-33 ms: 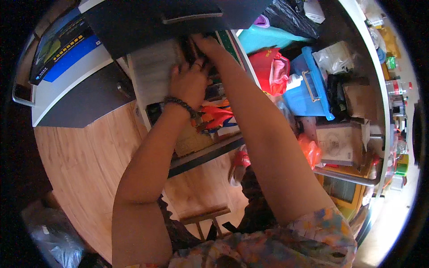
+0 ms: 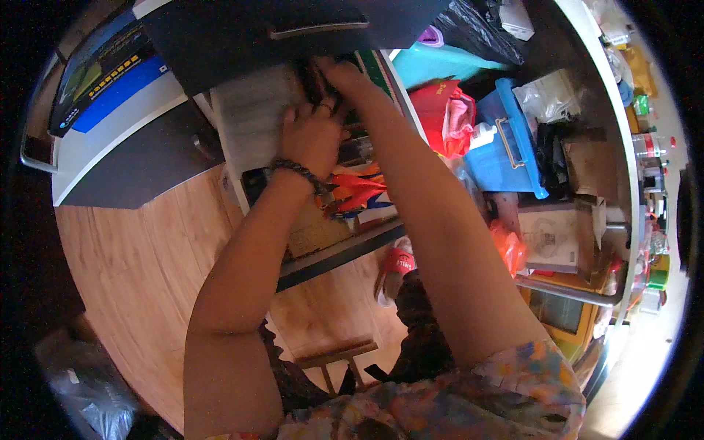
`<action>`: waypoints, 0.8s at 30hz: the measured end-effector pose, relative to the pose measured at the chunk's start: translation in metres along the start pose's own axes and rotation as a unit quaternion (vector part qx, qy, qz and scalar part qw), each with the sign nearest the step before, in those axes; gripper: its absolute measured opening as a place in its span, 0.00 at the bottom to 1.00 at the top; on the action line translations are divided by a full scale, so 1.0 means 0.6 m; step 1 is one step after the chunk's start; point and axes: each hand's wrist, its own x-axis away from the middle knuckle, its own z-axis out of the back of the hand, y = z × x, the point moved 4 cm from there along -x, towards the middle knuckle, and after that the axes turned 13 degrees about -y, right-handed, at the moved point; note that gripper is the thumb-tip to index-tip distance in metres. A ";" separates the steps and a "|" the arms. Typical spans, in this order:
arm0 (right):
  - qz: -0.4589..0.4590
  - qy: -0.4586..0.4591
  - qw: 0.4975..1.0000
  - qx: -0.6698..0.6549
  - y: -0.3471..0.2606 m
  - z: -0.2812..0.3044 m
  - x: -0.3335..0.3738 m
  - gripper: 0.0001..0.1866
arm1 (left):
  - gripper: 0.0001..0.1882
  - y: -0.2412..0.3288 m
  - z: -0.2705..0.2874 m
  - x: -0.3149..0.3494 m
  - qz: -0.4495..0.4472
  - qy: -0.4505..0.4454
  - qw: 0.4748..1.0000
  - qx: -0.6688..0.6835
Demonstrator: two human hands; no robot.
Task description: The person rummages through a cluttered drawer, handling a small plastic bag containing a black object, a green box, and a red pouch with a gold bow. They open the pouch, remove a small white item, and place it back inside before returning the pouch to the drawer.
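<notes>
In the drawer are placed the left hand and right hand, the latter seemingly beneath a panel; rightward, a tub is set

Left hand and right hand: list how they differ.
The left hand wears a dark bracelet at its wrist; the right hand has a bare wrist.
The left hand sits nearer the person; the right hand reaches farther in, close to the edge of the dark handled front.
Both are over or inside the open drawer.
</notes>
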 end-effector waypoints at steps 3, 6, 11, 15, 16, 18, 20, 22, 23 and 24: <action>0.023 -0.023 0.996 0.081 -0.034 -0.007 0.038 0.43 | 0.19 -0.009 -0.003 0.007 0.008 0.001 1.000 0.014; -0.029 0.071 0.993 0.094 -0.021 0.002 0.031 0.45 | 0.18 0.002 0.003 0.005 0.006 -0.010 1.000 0.029; -0.007 -0.076 0.989 -0.123 0.010 -0.014 0.018 0.48 | 0.20 -0.008 -0.003 0.004 0.018 -0.045 0.999 0.013; -0.018 -0.070 0.997 -0.018 0.004 -0.001 0.020 0.43 | 0.23 -0.003 0.005 -0.001 0.023 -0.057 0.998 0.007; -0.042 -0.088 0.995 -0.011 -0.010 -0.006 0.024 0.41 | 0.23 -0.009 0.006 0.004 0.029 -0.049 0.998 -0.002; -0.054 -0.061 0.997 -0.011 -0.013 -0.002 0.022 0.39 | 0.24 -0.009 -0.003 0.001 0.030 -0.082 0.996 0.006; -0.034 0.033 0.999 -0.024 0.043 0.029 0.007 0.35 | 0.24 0.009 -0.009 -0.016 0.008 -0.072 0.997 0.015; -0.002 -0.014 0.993 -0.113 0.038 0.022 0.016 0.32 | 0.24 0.002 -0.011 -0.001 0.011 -0.036 0.999 0.015; 0.017 -0.019 0.987 -0.158 0.040 0.019 0.026 0.31 | 0.24 -0.004 -0.016 -0.002 0.020 -0.054 0.998 0.013; 0.031 -0.022 0.979 -0.202 0.042 0.018 0.045 0.30 | 0.24 -0.004 -0.019 -0.006 0.024 -0.073 0.997 0.014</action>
